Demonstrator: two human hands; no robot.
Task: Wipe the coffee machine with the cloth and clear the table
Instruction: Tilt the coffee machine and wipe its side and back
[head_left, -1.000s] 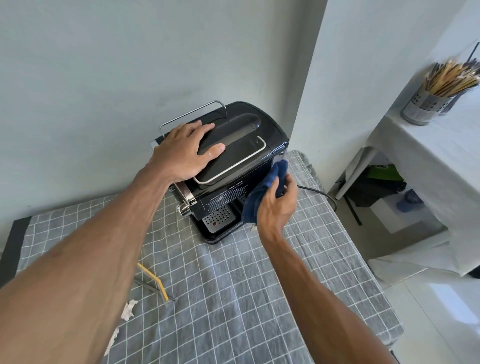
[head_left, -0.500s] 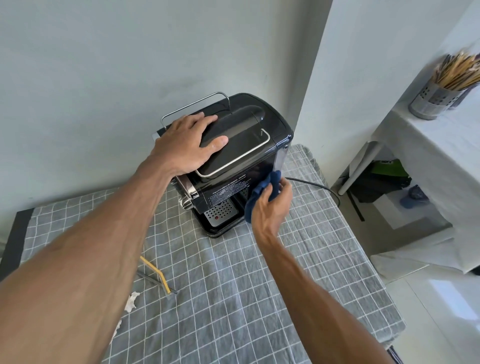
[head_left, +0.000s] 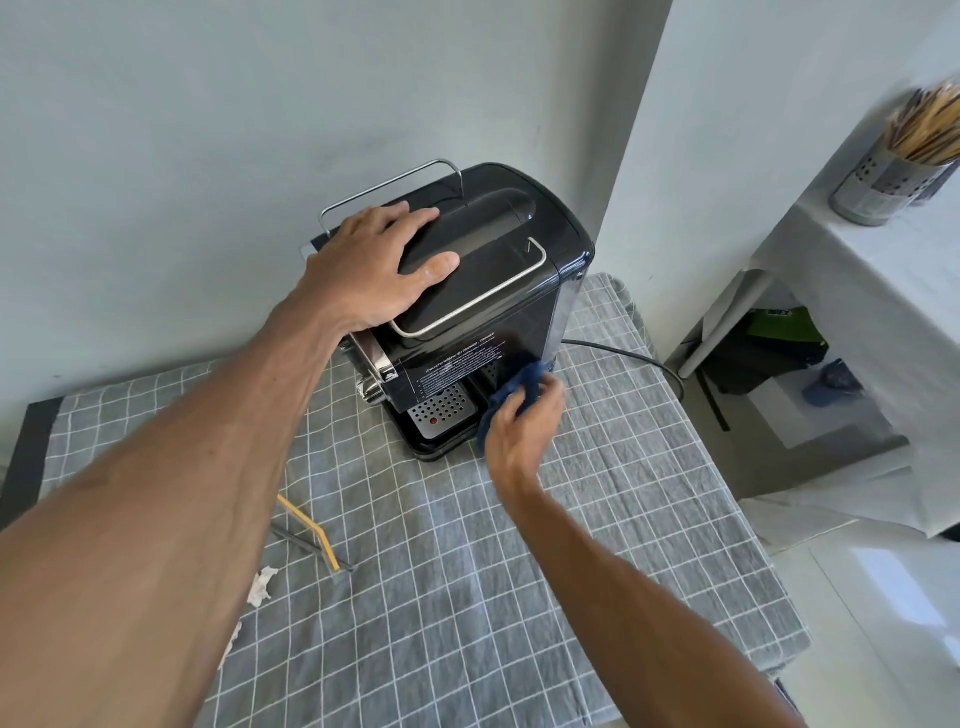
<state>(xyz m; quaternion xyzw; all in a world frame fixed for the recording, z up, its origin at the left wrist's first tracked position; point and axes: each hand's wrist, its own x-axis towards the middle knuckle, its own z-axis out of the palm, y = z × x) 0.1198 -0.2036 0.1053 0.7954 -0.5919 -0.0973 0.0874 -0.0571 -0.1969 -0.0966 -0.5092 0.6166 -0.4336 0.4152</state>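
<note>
1. The glossy black boxy coffee machine stands upright at the far edge of the table with the grey checked tablecloth, close to the wall.
2. The right hand grips a bunched dark blue cloth, pressed to the machine's lower front-right corner, just beside the perforated steel drip tray.
3. The left hand lies flat and spread on the lid, grasping nothing.
4. The unwiped side rises directly above the cloth, so the right hand is nearer.
5. A yellow straw and white paper scraps lie near the left forearm, uncleared.
</note>
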